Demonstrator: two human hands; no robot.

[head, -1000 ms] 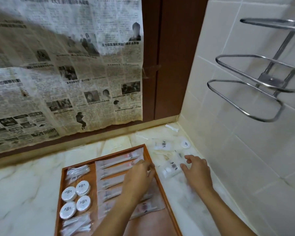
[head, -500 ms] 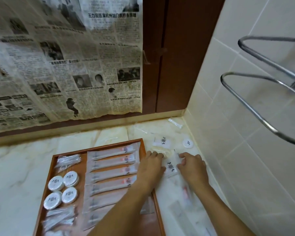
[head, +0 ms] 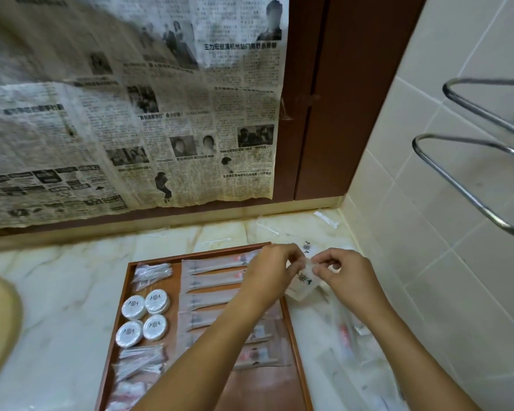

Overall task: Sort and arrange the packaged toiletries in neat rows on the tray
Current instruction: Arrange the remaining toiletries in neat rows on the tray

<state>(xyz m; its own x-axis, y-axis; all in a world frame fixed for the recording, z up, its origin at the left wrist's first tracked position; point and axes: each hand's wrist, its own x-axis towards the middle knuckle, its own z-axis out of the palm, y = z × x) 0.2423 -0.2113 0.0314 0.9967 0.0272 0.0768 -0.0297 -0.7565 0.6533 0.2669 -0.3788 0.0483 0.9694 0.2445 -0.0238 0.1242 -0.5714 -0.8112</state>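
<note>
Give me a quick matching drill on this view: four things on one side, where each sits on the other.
Things:
1. round white tins
2. long sachets
3. small clear packet
4. cotton swab

Places:
A. counter's back corner
B. pinched between both hands
C. tray's left column
D. row in the tray's middle

Pairs: 1-C, 2-D, 3-B, 4-A

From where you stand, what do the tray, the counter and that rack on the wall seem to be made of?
The tray looks like wood or a wood-look board: reddish brown, matte, with a raised rim. The counter seems to be polished marble or an imitation: pale cream, glossy, with grey-green veins. The rack is probably chromed or stainless steel: bent round rods with bright, mirror-like highlights.
</note>
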